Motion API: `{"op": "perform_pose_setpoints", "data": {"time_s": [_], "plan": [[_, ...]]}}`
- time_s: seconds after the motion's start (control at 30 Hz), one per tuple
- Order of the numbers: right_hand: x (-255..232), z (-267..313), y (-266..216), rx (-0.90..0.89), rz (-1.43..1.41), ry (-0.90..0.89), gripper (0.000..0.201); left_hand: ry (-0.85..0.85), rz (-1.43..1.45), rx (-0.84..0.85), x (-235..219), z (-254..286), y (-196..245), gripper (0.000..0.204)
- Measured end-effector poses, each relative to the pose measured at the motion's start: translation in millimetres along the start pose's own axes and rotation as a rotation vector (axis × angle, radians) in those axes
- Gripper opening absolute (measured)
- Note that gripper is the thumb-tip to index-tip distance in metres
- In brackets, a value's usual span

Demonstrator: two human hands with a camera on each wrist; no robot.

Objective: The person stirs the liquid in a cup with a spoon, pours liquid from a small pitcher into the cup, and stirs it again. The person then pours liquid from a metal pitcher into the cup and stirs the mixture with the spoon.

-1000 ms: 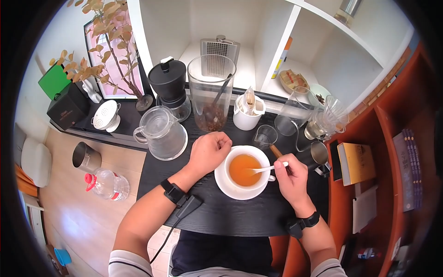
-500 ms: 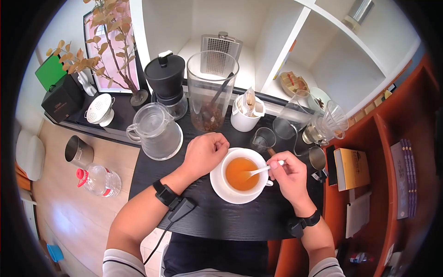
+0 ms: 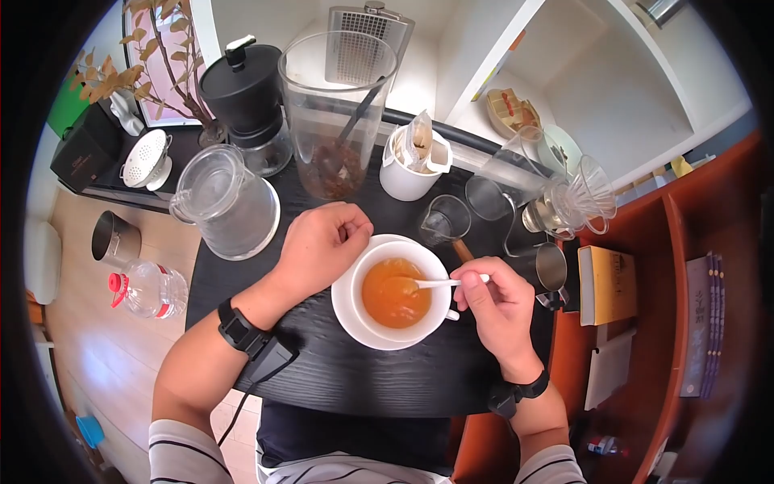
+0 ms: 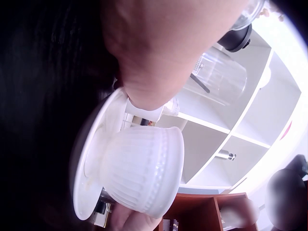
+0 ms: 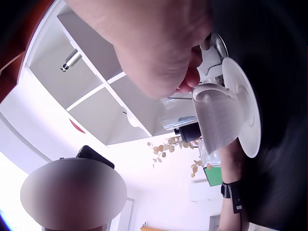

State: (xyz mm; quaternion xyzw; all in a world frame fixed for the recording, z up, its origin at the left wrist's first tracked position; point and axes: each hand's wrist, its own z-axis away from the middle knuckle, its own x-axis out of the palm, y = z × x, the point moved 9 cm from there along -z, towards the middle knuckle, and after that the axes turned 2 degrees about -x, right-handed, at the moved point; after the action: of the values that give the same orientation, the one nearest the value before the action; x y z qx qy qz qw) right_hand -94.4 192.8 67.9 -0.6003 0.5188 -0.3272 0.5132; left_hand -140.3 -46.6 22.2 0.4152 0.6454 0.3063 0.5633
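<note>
A white cup (image 3: 443, 302) of amber liquid sits on a white saucer (image 3: 347, 310) on the black table. My right hand (image 3: 501, 310) pinches the handle of a white spoon (image 3: 439, 283) between thumb and fingers, above the cup's handle. The spoon's bowl is down in the liquid, whose surface is rippled. My left hand (image 3: 322, 246) rests on the table with loosely curled fingers, right at the saucer's far left rim, holding nothing. From the left wrist view, the cup (image 4: 142, 168) shows ribbed sides and stands upright on its saucer.
Behind the hands stand a glass pitcher (image 3: 226, 206), a black coffee grinder (image 3: 242, 89), a tall glass cylinder (image 3: 334, 121), a white mug with a drip bag (image 3: 409, 173), and a small glass jug (image 3: 446, 219). A metal pitcher (image 3: 550, 268) and glass dripper (image 3: 584, 198) are at right.
The head view has shifted, so the scene sits further left in it. The spoon has moved within the cup, and the liquid is now rippled. My left hand stays beside the saucer.
</note>
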Motion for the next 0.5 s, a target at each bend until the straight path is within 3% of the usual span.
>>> {"op": "perform_pose_setpoints", "data": {"time_s": [0.27,0.5], "plan": [[1.4,3.0,23.4,0.274,-0.254,-0.011,0.023,-0.011,-0.014,-0.017,-0.7,0.2,0.2,0.012],[-14.2,1.4,2.7,0.072,-0.272,0.154,0.026,-0.005,-0.014,-0.006,-1.3,-0.3,-0.5,0.014]]}}
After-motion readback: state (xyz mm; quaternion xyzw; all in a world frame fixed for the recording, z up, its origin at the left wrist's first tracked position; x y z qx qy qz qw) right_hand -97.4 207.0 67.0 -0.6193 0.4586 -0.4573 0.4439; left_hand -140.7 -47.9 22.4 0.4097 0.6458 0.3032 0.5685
